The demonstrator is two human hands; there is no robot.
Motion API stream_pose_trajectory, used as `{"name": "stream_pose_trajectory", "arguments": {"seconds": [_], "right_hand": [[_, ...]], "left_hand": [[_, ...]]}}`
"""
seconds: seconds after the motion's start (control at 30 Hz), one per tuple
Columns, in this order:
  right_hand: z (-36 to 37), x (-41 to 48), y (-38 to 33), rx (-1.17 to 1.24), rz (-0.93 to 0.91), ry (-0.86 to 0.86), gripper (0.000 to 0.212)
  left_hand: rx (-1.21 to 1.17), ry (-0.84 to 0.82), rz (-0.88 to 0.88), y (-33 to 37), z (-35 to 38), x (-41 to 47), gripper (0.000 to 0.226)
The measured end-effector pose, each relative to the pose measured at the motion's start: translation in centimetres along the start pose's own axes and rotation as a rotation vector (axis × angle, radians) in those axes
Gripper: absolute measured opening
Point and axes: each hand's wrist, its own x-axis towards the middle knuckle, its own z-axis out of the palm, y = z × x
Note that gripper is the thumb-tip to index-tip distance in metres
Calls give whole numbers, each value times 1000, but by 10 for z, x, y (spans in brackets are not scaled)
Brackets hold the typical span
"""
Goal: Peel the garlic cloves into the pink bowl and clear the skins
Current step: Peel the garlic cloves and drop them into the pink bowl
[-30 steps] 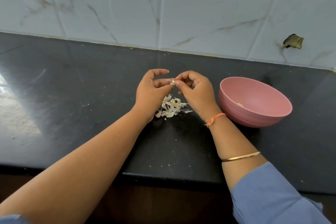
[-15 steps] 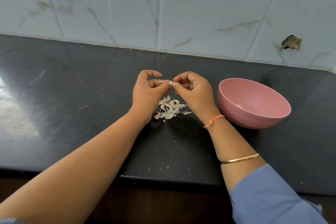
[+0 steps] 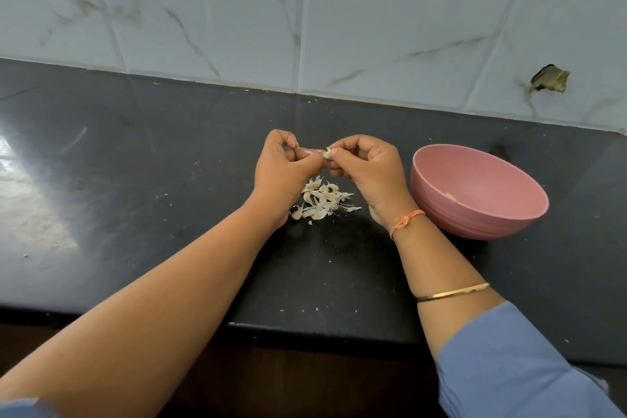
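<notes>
At the far left, a pale patch of glare [image 3: 30,204] lies on the dark, polished stone table [image 3: 142,180], which is dusted with small white flecks. Behind it runs a wall of white marble-veined tiles [image 3: 210,10], meeting the table along a grouted seam.

Near the middle, the left hand [image 3: 283,173] is curled, its thumb and fingertips pinching a small garlic clove [image 3: 327,153] held above the table. The right hand [image 3: 369,173], also curled, pinches the same clove from the other side. Just below and between the two hands lies a loose heap of papery skins [image 3: 320,202] on the table.

The right wrist carries an orange thread [image 3: 405,218], a thin gold bangle [image 3: 453,292] sits further up the forearm, and a blue sleeve [image 3: 509,366] covers the arm nearer the camera.

Just right of the right hand stands the pink bowl [image 3: 475,217], upright, with one pale piece [image 3: 450,195] inside. Above it, on the far right, a tile has a ragged broken hole [image 3: 549,79].
</notes>
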Motion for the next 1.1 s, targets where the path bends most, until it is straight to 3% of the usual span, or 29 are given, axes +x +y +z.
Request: {"name": "stream_pose_trajectory", "arguments": {"seconds": [0.23, 0.33, 0.73, 1.1], "right_hand": [[-1, 3, -1, 245, 153, 28, 13], [-2, 4, -1, 302, 151, 53, 12], [-1, 3, 5, -74, -64, 62, 8], [4, 2, 11, -328, -266, 57, 4]], "left_hand": [[-2, 43, -16, 0, 1, 1, 34], [62, 105, -3, 0, -1, 3, 24], [195, 30, 40, 5, 3, -5, 9], [311, 77, 78, 4, 2, -3, 12]]}}
